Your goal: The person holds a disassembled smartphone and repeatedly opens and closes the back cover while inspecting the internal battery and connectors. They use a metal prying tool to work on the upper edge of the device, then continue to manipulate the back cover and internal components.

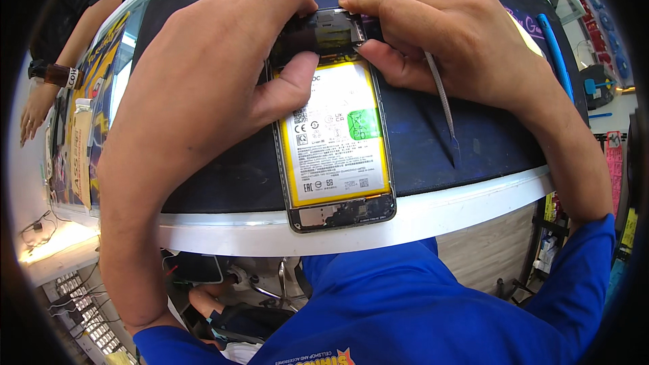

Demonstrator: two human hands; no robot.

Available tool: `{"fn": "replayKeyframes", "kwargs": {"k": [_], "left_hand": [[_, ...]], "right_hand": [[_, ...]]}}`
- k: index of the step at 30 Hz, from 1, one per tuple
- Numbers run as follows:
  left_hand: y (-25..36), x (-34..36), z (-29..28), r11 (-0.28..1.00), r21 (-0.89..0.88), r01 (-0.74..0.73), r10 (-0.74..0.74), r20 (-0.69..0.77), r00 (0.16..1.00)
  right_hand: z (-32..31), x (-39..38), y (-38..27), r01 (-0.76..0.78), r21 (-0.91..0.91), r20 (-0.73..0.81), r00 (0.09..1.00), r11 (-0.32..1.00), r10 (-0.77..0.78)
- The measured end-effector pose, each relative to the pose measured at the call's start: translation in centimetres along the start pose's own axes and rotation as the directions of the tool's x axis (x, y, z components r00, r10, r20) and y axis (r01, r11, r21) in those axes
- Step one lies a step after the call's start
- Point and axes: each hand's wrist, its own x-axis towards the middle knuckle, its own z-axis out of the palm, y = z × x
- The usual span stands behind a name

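Observation:
An opened phone (376, 211) lies over the table's front edge with its inside facing up. Its white battery (331, 169) has a yellow border and a green sticker. Across the phone's upper end is a dark, glossy cover piece (318, 35). My left hand (203, 71) is closed on the phone's upper left side, the thumb over the dark piece's lower edge. At the upper right corner, my right hand (466, 40) has its index finger and thumb against the phone. A slim metal spudger (441, 94) is held between that hand's fingers, tip pointing down toward the mat.
A dark mat (216, 186) with colourful line art covers the white-edged table (466, 208). At the right lies a long blue tool (557, 61). Another person's hand (37, 109) rests at the far left, beside a glass-sided counter. Below the table are a chair and someone's leg.

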Motion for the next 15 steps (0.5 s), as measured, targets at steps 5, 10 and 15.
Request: {"fn": "replayKeyframes", "kwargs": {"k": [5, 10, 15], "left_hand": [[-0.08, -0.01, 0.11, 1.0, 0.01, -0.018, 0.018, 0.002, 1.0], [0.12, -0.01, -0.03, 1.0, 0.024, 0.005, -0.006, 0.022, 1.0], [0.0, 0.22, -0.35, 0.998, 0.052, -0.025, 0.022, 0.048, 0.999]], "right_hand": [[0.09, -0.18, -0.03, 0.003, -0.011, 0.016, 1.0, 1.0, -0.003], [-0.17, 0.03, -0.34, -0.074, 0.005, 0.064, 0.995, 0.997, 0.074], [0.22, -0.07, -0.45, -0.12, -0.086, 0.048, 0.991, 0.989, 0.124]]}}
